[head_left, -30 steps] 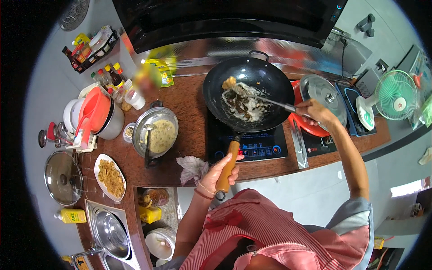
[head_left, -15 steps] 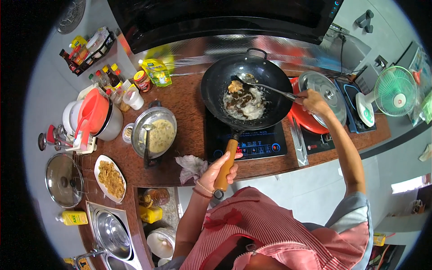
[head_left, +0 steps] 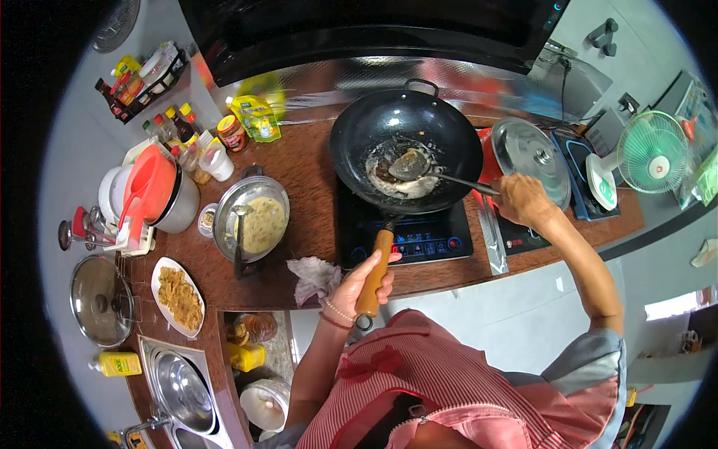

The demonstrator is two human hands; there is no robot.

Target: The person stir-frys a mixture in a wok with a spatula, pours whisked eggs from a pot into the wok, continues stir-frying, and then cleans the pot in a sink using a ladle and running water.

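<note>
My left hand (head_left: pixel 366 284) is closed around the wooden handle (head_left: pixel 377 273) of a black wok (head_left: pixel 456 161), which sits on an induction cooktop (head_left: pixel 430 241). In my right hand (head_left: pixel 523 198) is a metal ladle (head_left: pixel 410 165), its bowl down in the wok amid bubbling oil with pale foam (head_left: pixel 407 187) and dark bits. A steel pot of pale batter with pieces in it (head_left: pixel 265 224) stands left of the wok, another ladle (head_left: pixel 238 239) resting in it. Farther left, a white oval plate (head_left: pixel 161 310) carries browned fried pieces (head_left: pixel 179 298).
A crumpled cloth (head_left: pixel 314 280) lies by the counter's front edge. Right of the wok are a lidded red pot (head_left: pixel 488 157) and a green fan (head_left: pixel 653 152). Sauce bottles (head_left: pixel 182 126) and a yellow pouch (head_left: pixel 256 118) line the back left. A sink (head_left: pixel 181 393) is at lower left.
My right hand has come lower and nearer, bringing the ladle's bowl down into the oil. The browned piece seen in the wok before no longer shows. My left hand keeps its grip.
</note>
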